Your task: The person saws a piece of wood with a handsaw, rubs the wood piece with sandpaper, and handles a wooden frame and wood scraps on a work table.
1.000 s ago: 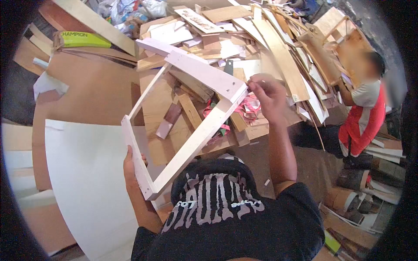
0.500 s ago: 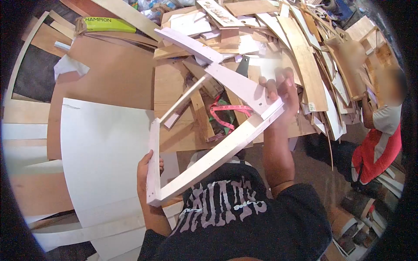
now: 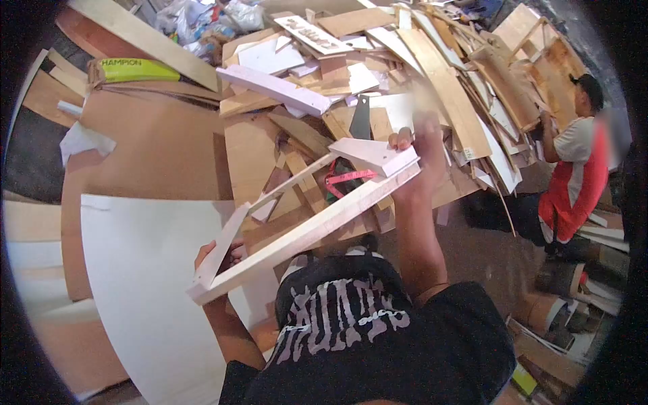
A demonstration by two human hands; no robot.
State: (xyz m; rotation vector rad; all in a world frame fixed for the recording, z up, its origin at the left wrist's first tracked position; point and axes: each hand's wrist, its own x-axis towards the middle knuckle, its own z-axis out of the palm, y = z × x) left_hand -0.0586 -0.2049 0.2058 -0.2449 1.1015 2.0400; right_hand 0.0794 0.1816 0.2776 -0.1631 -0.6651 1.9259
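Note:
A pale wooden frame point(image 3: 310, 233) of joined bars hangs in the air before me, tilted, with a long rail on the near side and a thin rod across the far side. My left hand point(image 3: 214, 255) is closed around the short end piece at the left. At the other end, my right hand point(image 3: 422, 152) grips the wide tapered board where it meets the long rail; its fingers are partly blurred. Beyond the frame, a pink measuring tape point(image 3: 349, 177) lies on the worktable point(image 3: 260, 158). A dark saw blade point(image 3: 360, 116) rests there too.
A loose pale bar point(image 3: 275, 90) lies on the table, behind the frame. Boards and offcuts point(image 3: 439, 91) are heaped at the back and right. A large white sheet point(image 3: 145, 283) leans at the left. At the right stands a person in a red and white shirt point(image 3: 577, 179).
Both hands have turned the frame, so it looks flatter and its far side has dropped. It has come away from the loose bar in view. The person at right has shifted posture.

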